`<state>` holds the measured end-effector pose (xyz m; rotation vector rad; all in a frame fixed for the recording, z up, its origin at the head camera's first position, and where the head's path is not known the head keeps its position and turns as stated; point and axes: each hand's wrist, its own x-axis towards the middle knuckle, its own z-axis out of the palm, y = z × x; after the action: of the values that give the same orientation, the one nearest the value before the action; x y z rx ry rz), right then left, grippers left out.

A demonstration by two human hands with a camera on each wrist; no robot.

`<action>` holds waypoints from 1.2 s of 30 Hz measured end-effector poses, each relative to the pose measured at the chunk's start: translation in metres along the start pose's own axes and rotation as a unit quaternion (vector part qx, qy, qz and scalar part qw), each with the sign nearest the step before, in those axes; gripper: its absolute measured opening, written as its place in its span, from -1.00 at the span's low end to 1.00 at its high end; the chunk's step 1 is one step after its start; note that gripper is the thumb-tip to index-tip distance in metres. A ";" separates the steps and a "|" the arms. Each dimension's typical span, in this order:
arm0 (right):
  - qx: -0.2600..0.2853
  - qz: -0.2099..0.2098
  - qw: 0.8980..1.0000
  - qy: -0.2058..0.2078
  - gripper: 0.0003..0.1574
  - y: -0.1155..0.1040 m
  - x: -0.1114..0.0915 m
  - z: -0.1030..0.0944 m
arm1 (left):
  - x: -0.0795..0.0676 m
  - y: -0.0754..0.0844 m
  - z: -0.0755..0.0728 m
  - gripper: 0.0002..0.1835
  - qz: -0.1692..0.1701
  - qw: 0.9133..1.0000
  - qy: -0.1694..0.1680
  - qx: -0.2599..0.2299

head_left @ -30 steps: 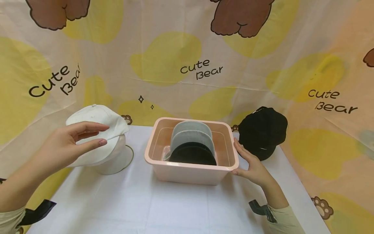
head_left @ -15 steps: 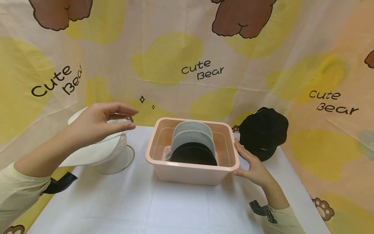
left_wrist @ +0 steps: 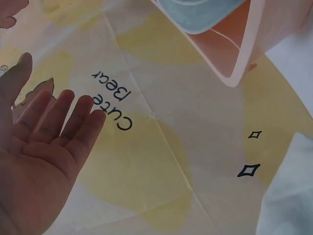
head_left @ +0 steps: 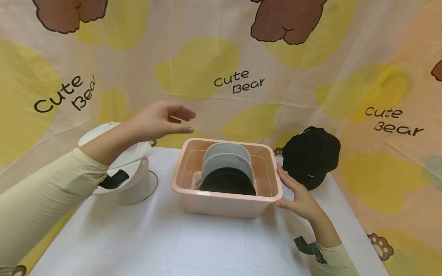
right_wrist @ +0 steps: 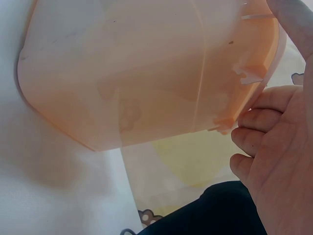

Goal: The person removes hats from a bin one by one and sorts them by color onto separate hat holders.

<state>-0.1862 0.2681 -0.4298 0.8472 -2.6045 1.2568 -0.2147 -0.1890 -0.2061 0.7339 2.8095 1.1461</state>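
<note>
My left hand point(head_left: 159, 120) is in the air above and left of a pink plastic bin point(head_left: 221, 207), its fingers loosely extended with nothing in them. The left wrist view shows that palm and its spread fingers against the backdrop. Inside the bin stand caps in a row, brims up: a black cap point(head_left: 228, 184) in front and two grey caps point(head_left: 228, 164) behind it. My right hand point(head_left: 300, 197) rests against the bin's right end, thumb at the near corner. In the right wrist view its fingertips touch the bin under the rim.
At the left a white cap point(head_left: 136, 153) sits on a white stand point(head_left: 131, 195), partly hidden by my left arm. A black cap point(head_left: 312, 153) is at the right, just behind my right hand. A printed cloth backdrop point(head_left: 193, 69) rises behind the white table point(head_left: 207, 245).
My left hand has moved right and up, from in front of the white cap to near the bin's far left corner. The right hand and the bin stay put.
</note>
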 end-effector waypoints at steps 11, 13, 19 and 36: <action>0.004 0.000 1.000 0.000 0.46 0.001 0.000 0.000 | 0.061 -0.018 0.011 -0.41 -0.002 0.999 -0.050 0.007; 0.002 -0.001 1.000 0.000 0.47 0.002 0.000 0.000 | 0.068 -0.021 0.015 -0.41 -0.001 0.998 -0.058 0.008; 0.002 0.001 1.000 0.000 0.47 0.003 0.000 0.000 | 0.088 -0.032 0.031 -0.44 0.018 0.996 -0.089 0.010; 0.004 -0.005 1.000 -0.001 0.48 0.003 0.000 0.000 | 0.120 -0.056 0.084 -0.45 0.003 0.986 -0.165 -0.004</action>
<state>-0.1877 0.2696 -0.4324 0.8627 -2.5959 1.2654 -0.3283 -0.1168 -0.2863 0.8429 2.5279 0.9353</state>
